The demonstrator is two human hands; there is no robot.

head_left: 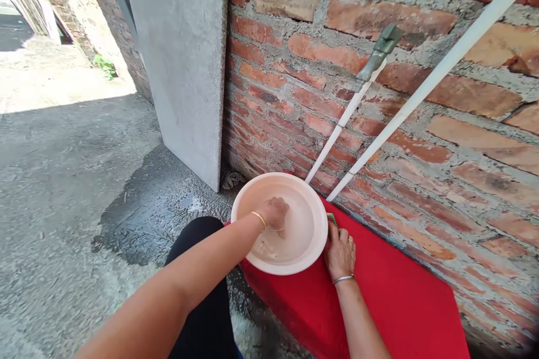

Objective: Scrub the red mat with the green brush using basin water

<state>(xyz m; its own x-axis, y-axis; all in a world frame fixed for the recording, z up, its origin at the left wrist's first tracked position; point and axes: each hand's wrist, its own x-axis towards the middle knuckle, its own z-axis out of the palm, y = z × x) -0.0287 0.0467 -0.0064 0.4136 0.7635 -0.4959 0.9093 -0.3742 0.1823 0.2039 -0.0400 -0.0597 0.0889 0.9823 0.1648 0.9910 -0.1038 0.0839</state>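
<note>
Your left hand [275, 214] dips into the basin [290, 268], your right hand [340, 252] rests beside it; fingers bent, their grip I cannot tell. The basin is round, pale pink.

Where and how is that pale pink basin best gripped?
Probably hold the basin by its rim, left and right together, from the near side: it is round and wide, seems to hold water so should stay level, and the brick wall stands behind.

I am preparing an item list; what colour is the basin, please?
The basin is pale pink, best seen in the head view.
</note>
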